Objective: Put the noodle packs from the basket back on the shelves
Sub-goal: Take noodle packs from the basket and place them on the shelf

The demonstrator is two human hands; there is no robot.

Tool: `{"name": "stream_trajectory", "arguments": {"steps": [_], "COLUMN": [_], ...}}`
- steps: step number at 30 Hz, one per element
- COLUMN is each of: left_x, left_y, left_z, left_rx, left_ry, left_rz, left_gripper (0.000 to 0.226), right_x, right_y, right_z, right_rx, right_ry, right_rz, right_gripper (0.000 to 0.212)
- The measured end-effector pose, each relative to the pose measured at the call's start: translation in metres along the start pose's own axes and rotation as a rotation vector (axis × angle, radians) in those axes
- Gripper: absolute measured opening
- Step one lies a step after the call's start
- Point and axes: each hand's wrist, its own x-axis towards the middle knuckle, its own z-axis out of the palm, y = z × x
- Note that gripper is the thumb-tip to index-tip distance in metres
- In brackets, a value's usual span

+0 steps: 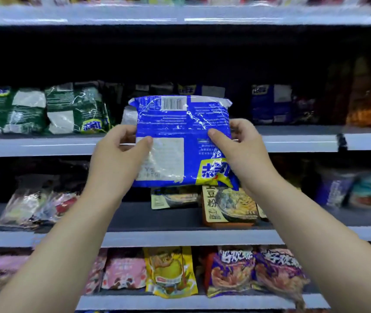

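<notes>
A blue noodle pack [180, 132] with a barcode at its top and a yellow label at its lower right is held upright in front of the middle shelf [293, 141]. My left hand [117, 154] pinches its left edge, thumb on the front. My right hand [241, 145] grips its right edge, thumb across the front. The pack's top reaches into a gap on the shelf between green packs [44, 109] on the left and dark blue packs [270, 105] on the right. The basket is out of view.
The shelf below [135, 236] carries clear bags [35, 206] at left, beige noodle boxes [229, 204] in the middle and cups [356, 190] at right. The lowest shelf holds pink, yellow [171, 272] and purple bags. Another shelf edge [180, 16] runs overhead.
</notes>
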Motion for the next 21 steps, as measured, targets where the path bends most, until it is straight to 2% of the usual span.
{"name": "stream_trajectory", "arguments": {"steps": [5,8,12,15,17,21], "left_x": [0.055,0.09,0.143,0.183,0.205,0.231], "left_y": [-0.002,-0.004,-0.011,-0.024,-0.033,-0.045], "left_z": [0.043,0.063,0.087,0.104,0.113,0.129], "left_rx": [0.001,0.008,-0.039,-0.017,0.054,0.211], "left_ry": [-0.084,-0.127,-0.137,-0.209,-0.268,-0.405], "left_rz": [0.07,0.091,0.064,0.048,0.041,0.032], "left_gripper": [0.018,0.022,0.043,0.028,0.022,0.034], "right_x": [0.057,0.095,0.153,0.193,0.213,0.237], "right_y": [0.004,0.005,0.008,0.015,0.022,0.038], "right_z": [-0.011,-0.014,-0.013,-0.013,-0.011,-0.009], "right_rx": [-0.129,-0.235,-0.311,-0.355,-0.38,-0.484], "right_ry": [0.173,0.22,0.218,0.204,0.169,0.076], "right_rz": [-0.115,-0.186,-0.195,-0.171,-0.135,-0.017], "right_gripper": [0.033,0.031,0.026,0.016,0.019,0.039]}}
